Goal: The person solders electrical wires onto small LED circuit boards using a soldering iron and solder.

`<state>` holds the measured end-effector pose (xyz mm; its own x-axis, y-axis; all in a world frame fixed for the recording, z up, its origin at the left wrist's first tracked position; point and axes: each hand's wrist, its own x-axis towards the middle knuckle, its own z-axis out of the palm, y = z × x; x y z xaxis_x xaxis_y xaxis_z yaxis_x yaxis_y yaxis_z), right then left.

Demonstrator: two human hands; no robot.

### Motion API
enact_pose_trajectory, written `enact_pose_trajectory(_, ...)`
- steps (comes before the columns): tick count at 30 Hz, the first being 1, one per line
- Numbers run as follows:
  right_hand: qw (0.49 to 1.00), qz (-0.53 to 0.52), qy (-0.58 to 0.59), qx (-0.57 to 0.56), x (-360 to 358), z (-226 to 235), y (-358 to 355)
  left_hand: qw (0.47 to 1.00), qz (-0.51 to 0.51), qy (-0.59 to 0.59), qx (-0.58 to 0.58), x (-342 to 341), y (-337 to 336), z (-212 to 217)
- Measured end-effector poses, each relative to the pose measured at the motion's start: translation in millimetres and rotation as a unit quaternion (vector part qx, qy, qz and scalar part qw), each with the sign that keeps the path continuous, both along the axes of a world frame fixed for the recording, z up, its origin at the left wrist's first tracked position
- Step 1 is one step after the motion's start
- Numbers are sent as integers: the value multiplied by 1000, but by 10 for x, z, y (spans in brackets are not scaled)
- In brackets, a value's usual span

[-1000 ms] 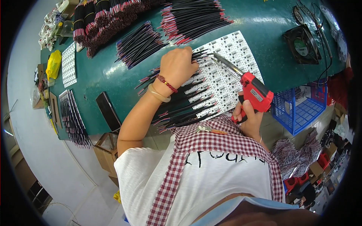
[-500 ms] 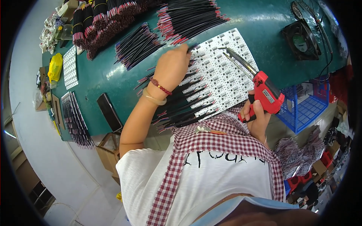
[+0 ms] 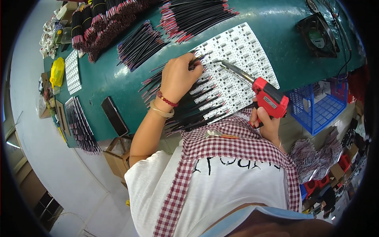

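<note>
We pinch wires (image 3: 199, 58) in our left hand (image 3: 177, 76) at the white board (image 3: 244, 51). Our right hand (image 3: 268, 125) grips the red iron (image 3: 270, 98), its tip (image 3: 218, 61) near those wires.

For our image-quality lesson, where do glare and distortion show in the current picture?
Head view: pale glare on the green table, metallic shine toward the front of the soldering gun; head view: the white wall bows toward the left rim.

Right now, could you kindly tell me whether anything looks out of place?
Nothing clearly stands out: no spill or damage shows, and the thin black wires reach in roughly parallel rows onto the white rectangular circuit-board sheet.
</note>
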<state>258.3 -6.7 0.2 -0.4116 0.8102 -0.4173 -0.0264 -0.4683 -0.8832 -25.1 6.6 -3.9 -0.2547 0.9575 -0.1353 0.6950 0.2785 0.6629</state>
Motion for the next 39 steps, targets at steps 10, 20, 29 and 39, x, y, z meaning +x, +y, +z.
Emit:
enact_pose_trajectory(10, 999, 9, -26, -15, -142, 11, -26, 997, -17, 70, 4, 62, 57, -1)
enact_pose_trajectory(20, 999, 17, -41, -7, -142, -43, -86, 997, -43, 64, 4, -8, 98, -58)
enact_pose_trajectory(29, 998, 19, -60, 8, -164, -41, -56, 997, -39, 61, -4, 0, 97, -38)
enact_pose_trajectory(39, 1000, -31, -2, -2, -166, 5, -86, 996, -55, 73, -15, -7, 131, -34)
